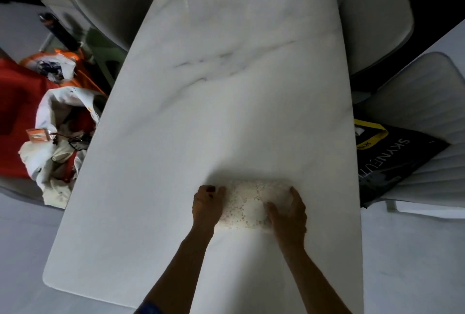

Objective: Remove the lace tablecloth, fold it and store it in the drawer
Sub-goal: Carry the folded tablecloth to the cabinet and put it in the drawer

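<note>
since the lace tablecloth [247,204] is already down to a small folded pad on the near half of the table [226,87], it looks light, soft and floppy — likely to spring open unless the layers are pinched together at both short ends. its long axis runs left to right across the person's front. the left hand [207,204] curls its fingers over the left end, gripping it; the right hand [286,213] lies on the right end with fingers bent down on the cloth — whether they truly clasp it i cannot tell.
</note>
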Tool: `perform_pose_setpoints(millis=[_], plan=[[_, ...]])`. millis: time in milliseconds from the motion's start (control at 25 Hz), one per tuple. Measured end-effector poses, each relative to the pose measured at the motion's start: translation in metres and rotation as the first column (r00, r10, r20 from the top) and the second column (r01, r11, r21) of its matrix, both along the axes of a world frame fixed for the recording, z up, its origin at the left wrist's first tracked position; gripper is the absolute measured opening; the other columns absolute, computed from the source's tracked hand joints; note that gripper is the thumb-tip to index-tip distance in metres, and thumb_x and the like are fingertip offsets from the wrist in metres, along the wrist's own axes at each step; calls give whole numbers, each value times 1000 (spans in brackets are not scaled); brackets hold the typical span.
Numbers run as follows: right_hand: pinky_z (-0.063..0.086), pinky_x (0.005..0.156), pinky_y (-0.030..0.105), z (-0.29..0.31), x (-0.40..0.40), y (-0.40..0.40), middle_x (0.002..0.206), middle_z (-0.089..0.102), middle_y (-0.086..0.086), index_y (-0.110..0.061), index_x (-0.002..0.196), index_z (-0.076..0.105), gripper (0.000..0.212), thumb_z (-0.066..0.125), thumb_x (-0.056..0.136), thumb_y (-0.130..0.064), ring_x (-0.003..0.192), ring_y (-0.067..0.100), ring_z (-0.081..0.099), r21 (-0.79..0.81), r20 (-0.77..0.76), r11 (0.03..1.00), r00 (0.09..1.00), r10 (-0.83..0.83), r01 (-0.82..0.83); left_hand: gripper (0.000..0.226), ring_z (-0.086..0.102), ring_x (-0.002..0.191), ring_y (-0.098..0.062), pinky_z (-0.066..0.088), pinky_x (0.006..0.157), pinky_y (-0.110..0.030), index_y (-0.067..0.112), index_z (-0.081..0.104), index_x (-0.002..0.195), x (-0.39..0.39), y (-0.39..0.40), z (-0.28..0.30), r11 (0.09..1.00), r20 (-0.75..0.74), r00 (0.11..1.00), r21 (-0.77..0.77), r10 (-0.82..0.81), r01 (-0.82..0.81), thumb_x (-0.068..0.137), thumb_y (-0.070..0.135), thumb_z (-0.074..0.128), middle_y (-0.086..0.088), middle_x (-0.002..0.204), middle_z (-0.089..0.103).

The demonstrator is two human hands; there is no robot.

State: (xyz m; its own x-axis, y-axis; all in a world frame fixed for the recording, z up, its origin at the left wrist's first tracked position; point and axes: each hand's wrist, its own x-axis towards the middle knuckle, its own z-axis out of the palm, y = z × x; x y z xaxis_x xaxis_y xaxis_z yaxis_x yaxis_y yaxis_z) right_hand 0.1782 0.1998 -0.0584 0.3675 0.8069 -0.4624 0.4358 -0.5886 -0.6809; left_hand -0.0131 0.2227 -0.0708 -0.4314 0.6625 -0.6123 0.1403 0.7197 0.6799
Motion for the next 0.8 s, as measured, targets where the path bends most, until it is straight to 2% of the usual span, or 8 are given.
perform_pose_setpoints(millis=[80,160,280,360,440,600,680,800], plan=[[54,89,48,20,16,-6,144,49,8,-24,145,38,70,73,85,-22,117,30,56,-163,-298,949,904,-307,269,37,60,69,-17,47,54,-26,15,60,99,-7,-13,18,987,192,970,-81,150,-137,82,46,68,2,84,62],[56,85,48,39,30,-15,131,60,14,-11,133,55,50,71,87,-23,108,34,62,-329,-430,907,813,-392,264,41,51,58,-15,38,49,-23,16,61,84,-11,-34,36,972,266,945,-186,188,-140,78,56,69,3,73,55],[56,64,33,73,31,-34,107,66,-3,-27,106,63,18,60,93,-40,90,19,63,-253,-439,962,874,-207,101,43,60,74,-17,50,66,-31,18,64,87,-12,-78,70,985,371,917,-138,146,-101,84,60,60,-2,88,64],[54,59,28,98,25,-42,99,61,-20,-46,102,57,12,53,93,-52,86,8,62,-161,-466,986,884,-46,-34,41,66,92,-19,55,86,-40,25,64,99,-19,-103,99,991,402,906,-56,133,-121,90,62,49,-2,105,68],[58,60,31,116,17,-45,97,70,-16,-50,97,63,15,49,94,-55,84,12,70,-50,-503,987,857,110,-156,53,67,106,-26,52,97,-48,21,66,112,-32,-128,130,989,495,859,-7,135,-151,94,63,39,-7,114,70],[56,76,35,146,-19,-56,103,74,-4,-41,104,66,15,59,95,-31,90,11,71,156,-594,953,745,301,-261,53,66,111,-33,50,100,-51,9,64,118,-51,-187,186,919,520,799,64,302,-389,96,54,47,-14,117,71],[48,83,32,168,-48,-69,103,70,1,-40,111,60,27,64,92,-22,90,6,65,239,-635,919,666,391,-312,41,66,106,-36,50,98,-52,5,65,107,-61,-220,210,784,426,745,121,513,-609,94,43,56,-16,110,72],[43,73,28,199,-94,-96,90,67,0,-34,104,54,27,63,92,-12,77,6,58,377,-659,856,547,516,-354,23,65,83,-21,53,76,-34,15,69,87,-82,-261,245,613,245,680,301,691,-730,93,36,62,-1,86,73]])
